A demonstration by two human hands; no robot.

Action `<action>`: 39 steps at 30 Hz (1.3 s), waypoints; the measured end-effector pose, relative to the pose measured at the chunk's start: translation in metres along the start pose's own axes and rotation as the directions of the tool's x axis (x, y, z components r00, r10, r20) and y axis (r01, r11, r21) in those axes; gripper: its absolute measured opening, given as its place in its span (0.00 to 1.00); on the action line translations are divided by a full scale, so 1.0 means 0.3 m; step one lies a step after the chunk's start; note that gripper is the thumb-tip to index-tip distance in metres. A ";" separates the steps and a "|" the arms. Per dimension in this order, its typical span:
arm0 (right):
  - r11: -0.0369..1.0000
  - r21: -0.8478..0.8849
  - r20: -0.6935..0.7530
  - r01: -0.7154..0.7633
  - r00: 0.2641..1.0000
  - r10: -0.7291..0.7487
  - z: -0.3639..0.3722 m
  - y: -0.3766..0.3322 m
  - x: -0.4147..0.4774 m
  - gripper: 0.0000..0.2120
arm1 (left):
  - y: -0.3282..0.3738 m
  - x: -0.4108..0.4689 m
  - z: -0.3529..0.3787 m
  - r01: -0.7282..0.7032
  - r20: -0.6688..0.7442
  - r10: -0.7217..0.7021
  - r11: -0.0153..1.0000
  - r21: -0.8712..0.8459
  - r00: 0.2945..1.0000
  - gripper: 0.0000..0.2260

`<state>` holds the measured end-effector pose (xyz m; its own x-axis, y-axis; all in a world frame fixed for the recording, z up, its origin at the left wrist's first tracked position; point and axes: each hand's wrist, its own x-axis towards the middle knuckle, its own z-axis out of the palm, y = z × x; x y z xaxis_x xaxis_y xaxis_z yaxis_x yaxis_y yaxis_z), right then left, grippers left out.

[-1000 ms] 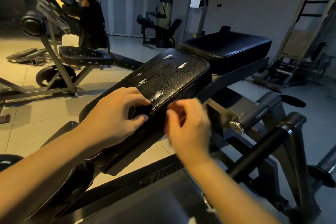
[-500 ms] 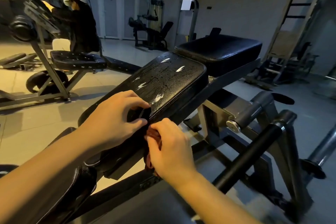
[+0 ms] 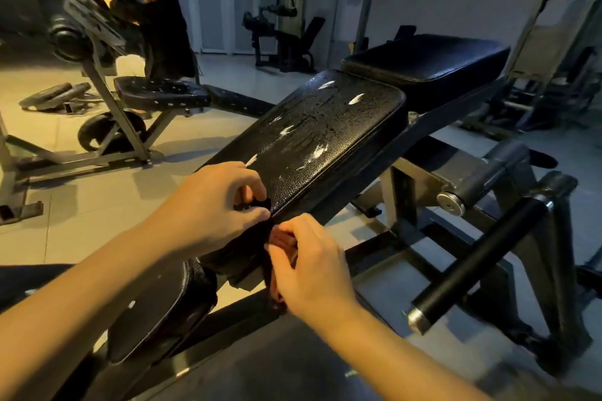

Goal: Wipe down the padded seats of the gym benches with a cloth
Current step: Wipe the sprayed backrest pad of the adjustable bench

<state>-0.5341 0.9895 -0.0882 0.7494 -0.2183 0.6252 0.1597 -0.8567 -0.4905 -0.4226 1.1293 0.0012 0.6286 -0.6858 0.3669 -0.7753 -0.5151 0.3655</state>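
A black padded seat (image 3: pixel 329 140) slopes up in front of me, wet with droplets and white foam streaks. My left hand (image 3: pixel 211 205) sits at its near corner, thumb and fingers pinching a dark fold that looks like the top of the cloth. Just below, my right hand (image 3: pixel 312 267) grips the reddish-brown cloth (image 3: pixel 282 239), which hangs under the pad's near edge. A second black pad (image 3: pixel 426 65) lies flat behind the first. Most of the cloth is hidden by my hands.
A black roller handle (image 3: pixel 472 264) juts out at the right on the bench frame. Another bench with a studded seat (image 3: pixel 163 93) stands at the left, with a person (image 3: pixel 159 19) behind it. Weight plates (image 3: pixel 55 94) lie on the floor. More machines (image 3: pixel 283 36) line the back wall.
My right hand has moved left and down to the pad's near edge and taken hold of the cloth. My left hand has stayed at the pad's corner.
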 end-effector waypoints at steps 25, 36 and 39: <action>0.962 0.056 -0.013 -0.267 0.963 0.268 -0.014 -0.005 0.021 0.05 | -0.034 0.026 -0.002 0.028 0.066 -0.025 0.998 -0.053 0.998 0.09; 0.942 0.127 0.040 -0.312 0.950 0.309 0.038 -0.039 -0.016 0.03 | -0.026 0.014 -0.001 0.015 0.031 -0.013 0.996 -0.089 0.999 0.09; 0.936 0.152 -0.104 -0.317 0.937 0.334 -0.051 -0.005 0.060 0.03 | -0.025 -0.004 0.000 0.000 0.014 0.001 0.999 -0.050 1.000 0.10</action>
<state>-0.5306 0.9797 -0.0670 0.6887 -0.5388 0.4852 0.0098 -0.6622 -0.7493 -0.4175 1.1339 -0.0020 0.6268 -0.6934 0.3555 -0.7715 -0.4885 0.4076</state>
